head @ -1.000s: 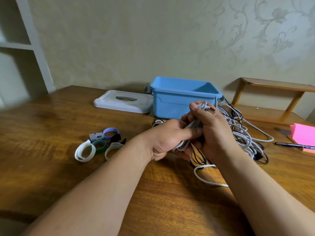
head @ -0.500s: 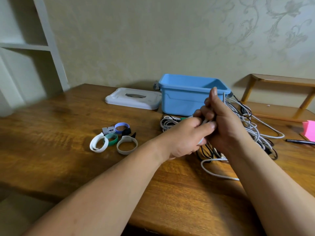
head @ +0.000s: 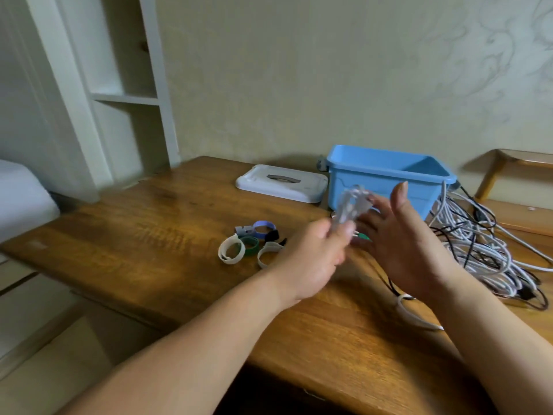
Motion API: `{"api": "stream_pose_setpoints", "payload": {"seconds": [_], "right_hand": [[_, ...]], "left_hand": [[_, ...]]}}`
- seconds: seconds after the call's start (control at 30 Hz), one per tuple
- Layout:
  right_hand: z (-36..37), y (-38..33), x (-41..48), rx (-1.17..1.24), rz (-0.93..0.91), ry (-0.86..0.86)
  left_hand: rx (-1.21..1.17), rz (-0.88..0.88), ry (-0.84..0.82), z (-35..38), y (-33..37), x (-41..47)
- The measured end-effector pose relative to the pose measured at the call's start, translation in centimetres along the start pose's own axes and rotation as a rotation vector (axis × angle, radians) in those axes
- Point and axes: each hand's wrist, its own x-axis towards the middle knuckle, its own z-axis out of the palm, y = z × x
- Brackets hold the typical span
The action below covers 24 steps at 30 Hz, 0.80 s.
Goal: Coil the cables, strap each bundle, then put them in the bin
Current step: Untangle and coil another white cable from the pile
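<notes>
A glossy brown wooden desk [head: 143, 235] stands against a pale patterned wall, with white shelving at the far left.

The small coil of white cable [head: 349, 209] should handle as a light, soft, springy thing. Its smooth jacket looks slippery, and its loops would probably spring apart if the grip slackened. The best hold is likely across the waist, where every loop is gathered, so that a strap can pass around the same spot. It looks like a short, narrow hank of pale loops standing roughly upright. Motion blur smears it, so the number of turns and any plug cannot be made out.

The coil hangs above the desk, in front of the near wall of the open light-blue plastic bin [head: 389, 161]. The left hand [head: 311, 259] pinches the coil's lower end with curled fingers and thumb. The right hand [head: 401, 238] is just to the right of it, palm toward the coil, with its fingers straight and spread and holding nothing.

To the left lie a cluster of looped fastening straps in white, green, purple and black [head: 251, 244]. The flat white bin lid [head: 281, 181] is farther back. On the right sprawls a loose tangle of white and black cables [head: 472, 244], not yet coiled.
</notes>
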Motion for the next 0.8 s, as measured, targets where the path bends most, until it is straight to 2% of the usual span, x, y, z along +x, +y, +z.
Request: {"api": "stream_pose_setpoints", "payload": {"seconds": [0.07, 0.13, 0.2, 0.3, 0.4, 0.53, 0.7, 0.8], "right_hand": [[0.4, 0.4, 0.0, -0.257, -0.027, 0.083], [1.3, 0.7, 0.1, -0.751, -0.158, 0.108], [3.2, 0.8, 0.3, -1.058, -0.231, -0.029], [6.7, 1.8, 1.2, -1.349, -0.288, -0.27], [8.6, 3.2, 2.1, -1.551, -0.262, -0.362], [7.4, 3.0, 1.8, -1.4, -0.292, -0.331], [3.7, -0.4, 0.9, -0.84, -0.101, -0.2], [1.8, -0.6, 0.9, -0.618, -0.072, -0.078]], "left_hand": [[-0.052, -0.009, 0.113, -2.8, -0.4, -0.8], [-0.127, -0.01, 0.178, -5.4, -0.3, -1.8], [-0.188, 0.01, 0.221, -7.5, -0.4, -2.6], [-0.251, 0.005, 0.306, -9.6, -1.0, -3.0], [-0.304, -0.016, 0.372, -9.9, -1.4, -3.1], [-0.325, -0.007, 0.365, -9.7, -1.4, -3.5], [-0.325, 0.008, 0.337, -9.1, -0.8, -2.7], [-0.306, -0.027, 0.286, -7.0, 0.2, -1.4]]}}
